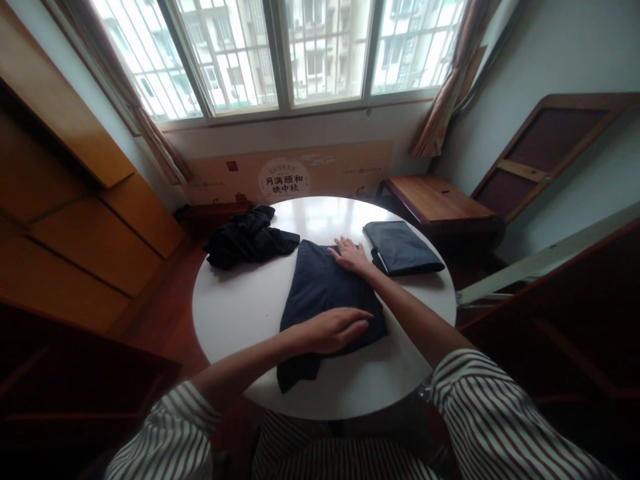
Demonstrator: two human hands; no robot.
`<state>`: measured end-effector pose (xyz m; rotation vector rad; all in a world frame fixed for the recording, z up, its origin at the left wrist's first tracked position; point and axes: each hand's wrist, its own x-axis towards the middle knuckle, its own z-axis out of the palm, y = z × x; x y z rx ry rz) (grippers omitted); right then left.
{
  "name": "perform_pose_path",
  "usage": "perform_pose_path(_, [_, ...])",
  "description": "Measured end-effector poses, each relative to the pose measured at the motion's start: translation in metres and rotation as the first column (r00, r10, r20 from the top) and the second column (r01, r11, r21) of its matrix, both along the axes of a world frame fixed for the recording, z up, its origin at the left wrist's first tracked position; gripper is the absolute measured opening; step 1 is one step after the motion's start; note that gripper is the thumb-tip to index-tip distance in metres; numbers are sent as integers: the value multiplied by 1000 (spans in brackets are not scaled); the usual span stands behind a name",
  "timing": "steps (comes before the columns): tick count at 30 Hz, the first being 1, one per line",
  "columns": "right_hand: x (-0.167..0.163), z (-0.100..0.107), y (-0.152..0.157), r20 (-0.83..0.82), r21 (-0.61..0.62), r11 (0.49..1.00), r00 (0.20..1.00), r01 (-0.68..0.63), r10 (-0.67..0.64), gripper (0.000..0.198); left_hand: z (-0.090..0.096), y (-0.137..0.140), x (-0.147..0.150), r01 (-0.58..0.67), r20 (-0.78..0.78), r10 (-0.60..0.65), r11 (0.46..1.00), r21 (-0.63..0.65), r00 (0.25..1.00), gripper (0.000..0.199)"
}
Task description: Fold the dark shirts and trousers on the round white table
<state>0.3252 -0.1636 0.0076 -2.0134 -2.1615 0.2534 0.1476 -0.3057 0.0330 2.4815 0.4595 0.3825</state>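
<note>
A dark navy garment [313, 283] lies flattened on the round white table [235, 313], one corner hanging toward the near edge. My right hand [351, 256] rests flat on its far end, fingers spread and touching the cloth. Across the near part of the garment reaches my left hand [337, 331], fingers stretched out to the right and thumb apart from them. Neither hand grips the cloth. Just right of my right hand sits a neatly folded dark garment [405, 247]. Crumpled black clothing [245, 239] is heaped at the far left of the table.
A low wooden table [437, 199] stands beyond the round table on the right, near a leaning framed panel [545, 147]. Wooden cabinets [75, 233] line the left. Behind are a printed banner [225, 177] and barred windows [325, 53] with curtains.
</note>
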Motion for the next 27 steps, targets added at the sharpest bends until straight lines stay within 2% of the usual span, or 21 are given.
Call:
perform_pose_path(2, [-1, 5, -11, -20, 133, 991, 1000, 5, -3, 61, 7, 33, -14, -221, 114, 219, 975, 7, 969, 33])
perform_pose_path(4, [-2, 10, -33, -30, 226, 972, 997, -66, 74, 55, 9, 68, -34, -444, 184, 420, 889, 112, 889, 32])
perform_pose_path(5, [-1, 12, -48, -33, 239, 962, 989, -135, 147, 52, 8, 82, -46, -495, 188, 465, 852, 173, 865, 36])
perform_pose_path(6, [0, 14, -65, -38, 231, 947, 970, -223, 238, 49, 6, 93, -59, -496, 169, 467, 835, 238, 868, 41])
perform_pose_path(8, [7, 15, -105, -55, 197, 892, 904, -406, 424, 49, 0, 99, -86, -382, 74, 384, 845, 375, 921, 50])
perform_pose_path(10, [18, 11, -147, -89, 168, 818, 818, -550, 568, 57, -5, 87, -111, -182, -69, 245, 856, 484, 967, 60])
perform_pose_path(12, [31, 5, -181, -134, 153, 778, 768, -609, 627, 72, -6, 64, -132, -2, -206, 132, 848, 530, 970, 68])
perform_pose_path(15, [45, -3, -208, -177, 155, 789, 769, -595, 614, 88, 2, 31, -149, 161, -312, 13, 836, 525, 950, 70])
perform_pose_path(18, [47, -6, -210, -188, 166, 809, 787, -564, 587, 82, 13, 16, -148, 255, -318, -101, 833, 491, 943, 64])
perform_pose_path(21, [43, -4, -204, -177, 173, 812, 793, -558, 583, 75, 13, 16, -137, 283, -267, -177, 851, 443, 947, 51])
perform_pose_path(24, [40, -1, -201, -166, 171, 809, 793, -562, 586, 74, 1, 19, -126, 233, -91, -214, 914, 332, 973, 36])
perform_pose_path(26, [41, 0, -198, -189, 201, 809, 788, -553, 586, 73, -9, 23, -119, 83, 99, -105, 976, 201, 990, 28])
perform_pose_path(27, [41, 0, -196, -216, 231, 811, 784, -538, 582, 70, -12, 26, -116, -42, 189, 19, 992, 121, 982, 25])
